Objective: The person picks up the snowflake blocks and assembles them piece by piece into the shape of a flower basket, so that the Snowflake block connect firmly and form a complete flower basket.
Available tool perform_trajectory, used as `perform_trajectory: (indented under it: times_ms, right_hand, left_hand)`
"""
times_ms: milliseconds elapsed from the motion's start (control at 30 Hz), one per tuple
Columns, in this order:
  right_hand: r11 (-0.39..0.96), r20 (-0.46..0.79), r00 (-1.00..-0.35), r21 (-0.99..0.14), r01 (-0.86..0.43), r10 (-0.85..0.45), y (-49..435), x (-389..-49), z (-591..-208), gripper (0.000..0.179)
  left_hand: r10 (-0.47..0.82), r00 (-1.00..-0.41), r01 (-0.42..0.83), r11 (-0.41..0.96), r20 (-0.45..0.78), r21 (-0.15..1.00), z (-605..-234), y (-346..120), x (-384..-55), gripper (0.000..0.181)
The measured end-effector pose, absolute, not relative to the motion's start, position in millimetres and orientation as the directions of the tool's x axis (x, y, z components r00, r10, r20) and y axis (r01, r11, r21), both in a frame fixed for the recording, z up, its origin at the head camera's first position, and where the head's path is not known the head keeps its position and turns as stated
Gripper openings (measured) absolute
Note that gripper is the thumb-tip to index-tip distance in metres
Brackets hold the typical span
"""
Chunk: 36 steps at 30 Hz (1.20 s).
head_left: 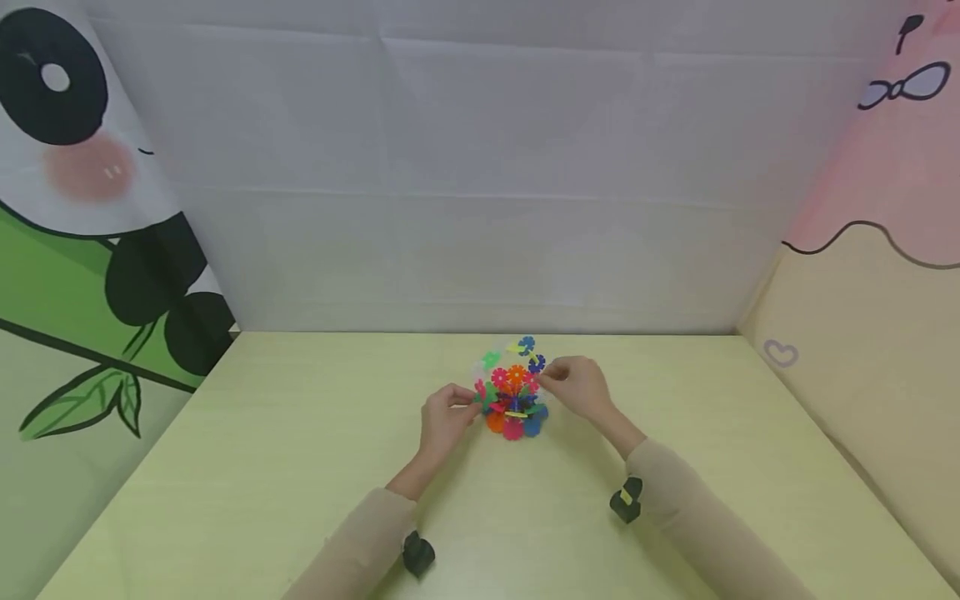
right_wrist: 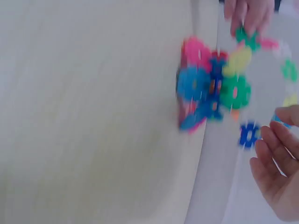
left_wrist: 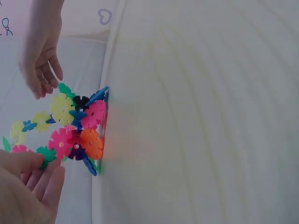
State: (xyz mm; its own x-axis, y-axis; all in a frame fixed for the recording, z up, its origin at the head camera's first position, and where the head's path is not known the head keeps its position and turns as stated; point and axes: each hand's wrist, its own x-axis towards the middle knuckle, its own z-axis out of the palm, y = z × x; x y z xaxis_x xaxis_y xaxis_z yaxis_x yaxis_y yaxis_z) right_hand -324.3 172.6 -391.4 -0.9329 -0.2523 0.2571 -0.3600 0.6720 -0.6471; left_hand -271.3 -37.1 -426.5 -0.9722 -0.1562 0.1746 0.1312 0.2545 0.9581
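Observation:
A flower-basket-like build of notched plastic discs [head_left: 516, 376] stands on the table, with a colourful cluster at its base and a thin arched chain above. My left hand [head_left: 444, 423] is at its left side, where thumb and fingers pinch a green disc [left_wrist: 46, 153]. On the other side is my right hand [head_left: 581, 387], its fingers loosely bent. Its fingertips come close to a dark blue disc [right_wrist: 250, 135] and, in the left wrist view, to another green disc [left_wrist: 65, 88]. No disc shows clearly between them. The right wrist view is blurred.
The pale yellow table [head_left: 300, 467] reaches back to a white cloth wall [head_left: 480, 250]. Printed panels stand at both sides, a green-and-white one [head_left: 82, 275] on the left and a pink-and-cream one [head_left: 877, 317] on the right. Dark wrist devices sit at both sleeves.

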Motion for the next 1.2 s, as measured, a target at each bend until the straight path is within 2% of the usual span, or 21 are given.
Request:
perform_trajectory:
  times_ms: [133,267,600,900,1200]
  right_hand:
    - [0.629,0.3,-0.928,-0.683,-0.371,-0.222,190.7,-345.8,-395.4,0.021]
    - [0.556,0.301,-0.899,-0.709,-0.434,-0.318,189.6,-358.2,-403.7,0.034]
    - [0.534,0.254,-0.902,-0.737,-0.414,-0.349,192.5,-354.1,-407.6,0.008]
    - [0.571,0.267,-0.889,-0.69,-0.445,-0.371,202.9,-344.2,-411.7,0.007]
    - [0.613,0.363,-0.862,-0.606,-0.507,-0.354,205.1,-340.3,-417.9,0.005]
  left_hand:
    - [-0.156,-0.969,0.143,0.27,0.19,0.952,-425.8,-38.9,-273.0,0.01]
    - [-0.151,-0.964,0.165,0.297,0.217,0.941,-426.6,-40.9,-273.6,0.01]
    - [-0.115,-0.956,0.207,0.386,0.27,0.899,-424.3,-43.2,-277.6,0.01]
    - [-0.067,-0.951,0.251,0.407,0.303,0.878,-424.7,-46.1,-282.6,0.009]
    - [-0.051,-0.958,0.239,0.403,0.282,0.883,-423.8,-43.0,-282.5,0.007]
